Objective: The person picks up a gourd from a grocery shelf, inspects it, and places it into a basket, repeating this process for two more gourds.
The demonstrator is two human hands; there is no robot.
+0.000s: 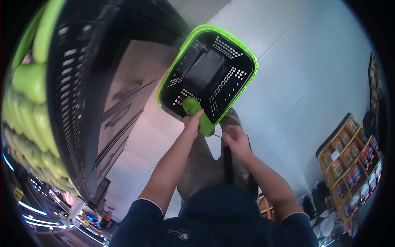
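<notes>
A long green gourd-like vegetable (205, 125) is in my left hand (192, 122), its rounded end over the near edge of a basket and its thin stem pointing toward my right hand. The basket (254, 66) is black with a bright green rim and perforated walls. A dark flat shape (204, 70) shows on its bottom. My right hand (234, 136) is a little right of the stem, apart from it, with fingers partly spread and nothing in them.
To the left stands a black perforated display stand (66, 94) with green produce (31, 84) heaped along it and drawer-like fronts (127, 90) below. A wooden shelf unit (349, 154) with packaged goods is at the right. Pale tiled floor (296, 78) surrounds the basket.
</notes>
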